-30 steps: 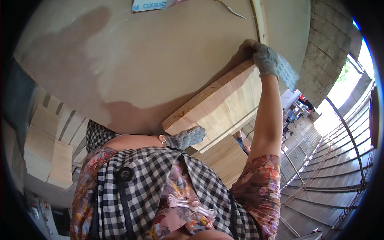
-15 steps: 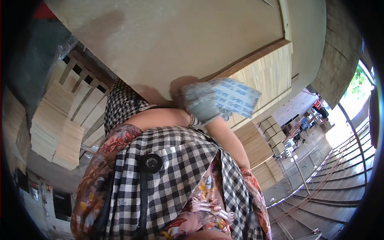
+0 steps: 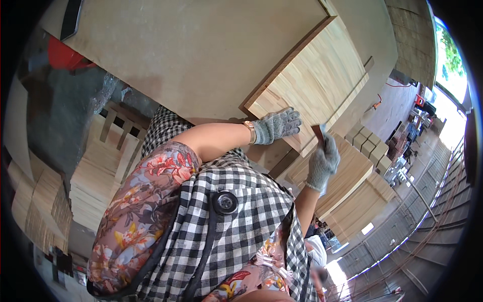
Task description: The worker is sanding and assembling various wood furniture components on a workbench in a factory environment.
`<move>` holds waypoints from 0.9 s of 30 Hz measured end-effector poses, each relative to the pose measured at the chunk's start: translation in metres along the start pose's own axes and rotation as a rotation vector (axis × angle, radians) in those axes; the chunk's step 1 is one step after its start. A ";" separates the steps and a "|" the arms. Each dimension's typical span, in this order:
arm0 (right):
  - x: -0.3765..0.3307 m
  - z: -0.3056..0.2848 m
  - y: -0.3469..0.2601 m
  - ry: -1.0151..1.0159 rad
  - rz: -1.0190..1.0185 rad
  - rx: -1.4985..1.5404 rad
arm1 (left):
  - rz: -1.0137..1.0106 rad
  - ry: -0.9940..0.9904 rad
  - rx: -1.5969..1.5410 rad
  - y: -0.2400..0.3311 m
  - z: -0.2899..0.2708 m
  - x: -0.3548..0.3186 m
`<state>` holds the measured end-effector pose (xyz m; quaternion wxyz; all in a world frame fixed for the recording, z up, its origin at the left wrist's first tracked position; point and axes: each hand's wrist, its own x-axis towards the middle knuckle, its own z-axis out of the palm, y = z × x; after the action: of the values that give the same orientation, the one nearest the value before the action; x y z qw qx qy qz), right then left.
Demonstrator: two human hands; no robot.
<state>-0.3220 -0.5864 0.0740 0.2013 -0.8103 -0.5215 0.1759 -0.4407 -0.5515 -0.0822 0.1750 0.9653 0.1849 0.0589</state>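
My left hand, in a grey knit glove, lies with its fingers outstretched on the near end of a pale wooden panel. It holds nothing. Just right of it, by the panel's near right corner, my gloved right hand grips a sheet of sandpaper. The sheet's brown face shows above the fingers; the glove hides most of the rest. A darker wooden edge runs along the panel's left side. Beneath it is a broad tan tabletop.
Pale boards are stacked at my left, with another stack farther left. To the right stand wooden panels and a group of small blocks. A red object sits beyond the table's left edge.
My hands, together over the printed-backed sheet before, are now apart. The left has come down on the panel; the right has moved right and nearer with the sandpaper. My view has shifted too.
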 end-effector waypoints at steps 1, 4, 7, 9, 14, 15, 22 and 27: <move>-0.003 -0.023 0.027 0.011 0.001 0.002 | -0.013 -0.032 0.030 0.013 -0.022 0.022; -0.033 -0.016 0.076 0.191 0.143 0.136 | 0.008 -0.102 0.098 0.019 -0.058 0.031; -0.049 -0.002 0.093 0.256 0.369 0.343 | -0.014 -0.268 0.068 0.020 -0.069 0.034; -0.041 -0.014 0.114 0.301 0.376 0.247 | 0.064 -0.037 -0.017 0.025 -0.061 0.036; 0.054 -0.146 0.183 0.463 0.022 -0.248 | 0.003 0.246 0.001 0.050 -0.115 0.146; 0.069 -0.170 0.226 0.481 -0.044 -0.507 | -0.018 0.243 -0.023 0.059 -0.146 0.174; 0.076 -0.297 0.211 0.655 0.306 -0.418 | -0.183 0.372 0.353 0.029 -0.311 0.294; 0.005 -0.324 0.128 0.404 0.237 0.132 | -0.369 0.386 0.420 -0.039 -0.411 0.313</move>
<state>-0.0607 -0.6764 0.2862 0.3321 -0.8696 -0.3594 0.0665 -0.2377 -0.2694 0.3015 -0.0580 0.9016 0.3943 0.1684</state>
